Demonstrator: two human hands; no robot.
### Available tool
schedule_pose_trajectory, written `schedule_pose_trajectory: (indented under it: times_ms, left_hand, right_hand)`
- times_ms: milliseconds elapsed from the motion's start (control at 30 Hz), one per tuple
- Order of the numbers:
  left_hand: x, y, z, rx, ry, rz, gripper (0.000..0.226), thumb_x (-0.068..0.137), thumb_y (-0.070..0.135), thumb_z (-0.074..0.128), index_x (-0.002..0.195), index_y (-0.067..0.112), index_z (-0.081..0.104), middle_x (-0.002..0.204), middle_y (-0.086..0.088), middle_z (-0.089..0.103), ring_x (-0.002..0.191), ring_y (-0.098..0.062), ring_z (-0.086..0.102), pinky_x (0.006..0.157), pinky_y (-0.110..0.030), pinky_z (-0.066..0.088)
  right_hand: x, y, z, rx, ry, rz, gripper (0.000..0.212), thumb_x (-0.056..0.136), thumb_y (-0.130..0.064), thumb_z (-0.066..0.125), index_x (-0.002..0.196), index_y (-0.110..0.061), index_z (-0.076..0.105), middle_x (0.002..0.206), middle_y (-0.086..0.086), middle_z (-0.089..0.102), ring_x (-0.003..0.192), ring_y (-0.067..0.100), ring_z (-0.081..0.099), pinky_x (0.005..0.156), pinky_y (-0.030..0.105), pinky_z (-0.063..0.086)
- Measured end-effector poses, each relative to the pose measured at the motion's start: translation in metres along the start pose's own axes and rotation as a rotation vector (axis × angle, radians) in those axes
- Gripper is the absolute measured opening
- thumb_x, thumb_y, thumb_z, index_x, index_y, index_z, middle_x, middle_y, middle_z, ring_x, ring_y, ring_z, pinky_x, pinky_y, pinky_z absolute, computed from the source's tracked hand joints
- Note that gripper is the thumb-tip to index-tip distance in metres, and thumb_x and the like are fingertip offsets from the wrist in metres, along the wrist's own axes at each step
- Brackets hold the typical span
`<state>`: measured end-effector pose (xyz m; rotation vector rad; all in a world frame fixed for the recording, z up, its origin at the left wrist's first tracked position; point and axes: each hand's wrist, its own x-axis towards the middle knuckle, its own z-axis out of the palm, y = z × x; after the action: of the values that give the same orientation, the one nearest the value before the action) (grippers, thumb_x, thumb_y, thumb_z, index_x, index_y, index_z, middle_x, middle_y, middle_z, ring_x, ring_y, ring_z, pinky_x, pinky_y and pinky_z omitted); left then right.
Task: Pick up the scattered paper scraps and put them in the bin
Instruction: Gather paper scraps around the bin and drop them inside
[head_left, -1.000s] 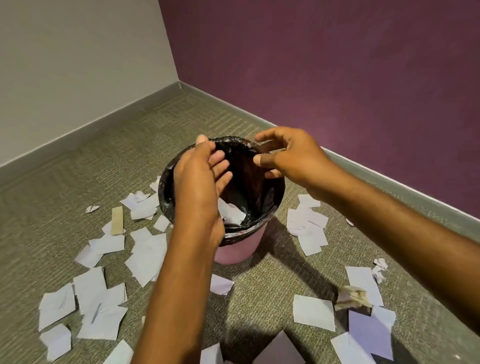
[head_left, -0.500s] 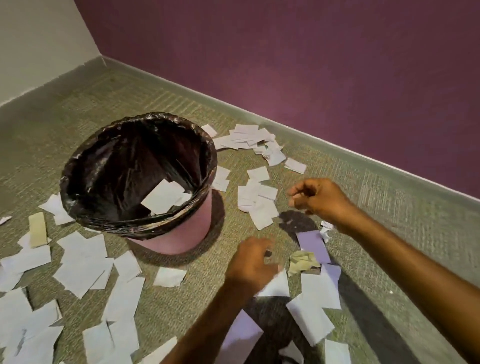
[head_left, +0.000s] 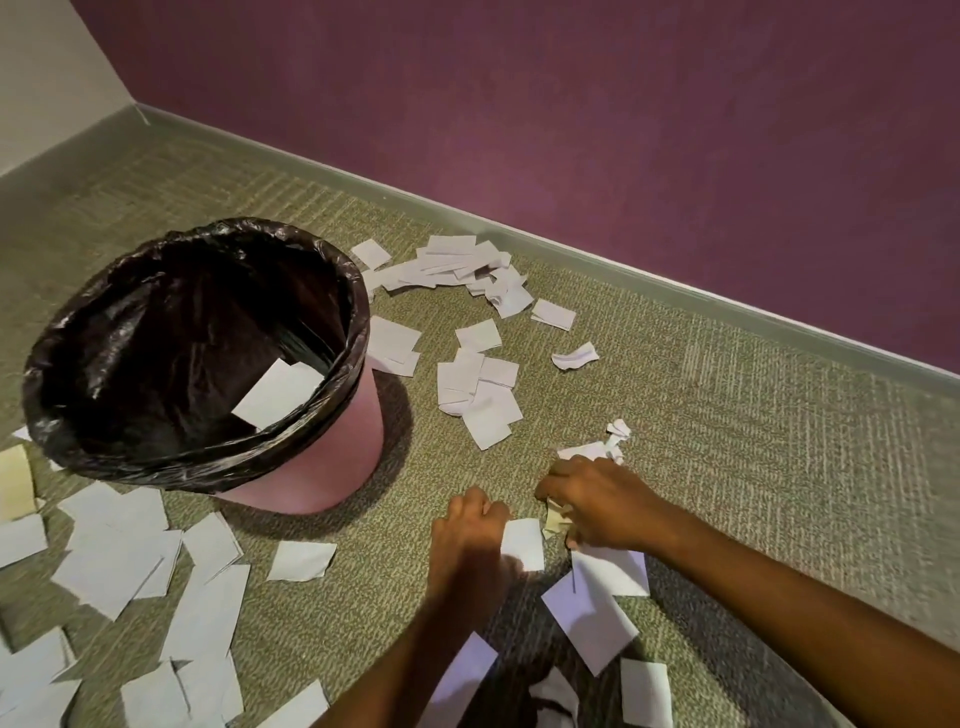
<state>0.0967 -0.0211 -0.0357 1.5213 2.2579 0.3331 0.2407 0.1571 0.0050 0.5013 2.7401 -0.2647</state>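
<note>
The pink bin (head_left: 332, 467) with a black liner stands on the carpet at the left, and a white scrap (head_left: 278, 392) lies inside it. White paper scraps are scattered all around it. My left hand (head_left: 467, 540) is down on the floor to the bin's right, its fingers curled at the edge of a small white scrap (head_left: 523, 543). Just right of it, my right hand (head_left: 605, 504) curls over a crumpled yellowish scrap (head_left: 555, 521), with its lower fingers on a larger white sheet (head_left: 613, 569).
Several white scraps (head_left: 478, 384) lie beyond the hands, with a heap (head_left: 457, 265) near the skirting of the purple wall. More sheets (head_left: 119, 561) cover the carpet left of my arms. A yellowish scrap (head_left: 15, 480) lies at the left edge.
The view has come lower and closer to the floor. My right hand moved back toward me onto the crumpled yellowish scrap. My left hand stayed low beside the small white scrap.
</note>
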Motion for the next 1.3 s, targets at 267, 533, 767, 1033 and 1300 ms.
schedule_pose_trajectory:
  times_ms: [267,533,767,1033,1300]
  left_hand:
    - [0.026,0.006,-0.015,-0.322,-0.027,-0.064,0.014,0.097,0.024,0.065,0.108,0.019,0.059,0.109,-0.003,0.063,0.101,-0.028,0.056,0.082,-0.042,0.043]
    - [0.066,0.035,-0.016,-0.479,-0.044,0.076,0.014,0.101,0.017,0.062,0.114,0.013,0.062,0.103,-0.001,0.06,0.092,-0.022,0.058,0.071,-0.033,0.038]
    - [0.102,0.062,0.003,-0.347,-0.066,0.086,0.02,0.1,0.023,0.068,0.117,0.014,0.062,0.113,-0.007,0.066,0.106,-0.029,0.06,0.077,-0.032,0.034]
    - [0.113,0.078,0.011,-0.076,-0.108,0.071,0.075,0.084,0.05,0.085,0.142,0.019,0.05,0.137,-0.006,0.051,0.126,-0.031,0.053,0.1,-0.048,0.051]
    - [0.116,0.093,0.009,0.027,-0.069,0.026,0.072,0.084,0.045,0.086,0.139,0.014,0.051,0.14,-0.01,0.047,0.132,-0.033,0.048,0.102,-0.049,0.051]
  right_hand:
    - [0.002,0.026,-0.028,0.606,0.116,0.227,0.032,0.085,-0.026,0.089,0.112,-0.031,0.073,0.106,-0.015,0.063,0.094,0.009,0.064,0.078,0.037,0.056]
    - [-0.007,0.088,-0.048,1.066,0.342,0.62,0.02,0.089,-0.019,0.088,0.105,-0.018,0.077,0.093,0.005,0.08,0.08,0.021,0.076,0.075,0.039,0.059]
    - [-0.002,0.104,-0.017,0.93,0.278,0.696,0.032,0.083,-0.012,0.093,0.1,-0.005,0.066,0.08,0.018,0.079,0.066,0.036,0.078,0.058,0.04,0.06]
    - [0.004,0.093,0.002,0.545,0.185,0.608,0.076,0.075,-0.026,0.094,0.143,-0.02,0.062,0.126,0.009,0.053,0.114,0.031,0.06,0.092,0.043,0.055]
    - [0.004,0.092,0.008,0.548,0.226,0.643,0.047,0.078,-0.025,0.093,0.116,-0.015,0.067,0.113,0.004,0.055,0.101,0.027,0.061,0.083,0.042,0.056]
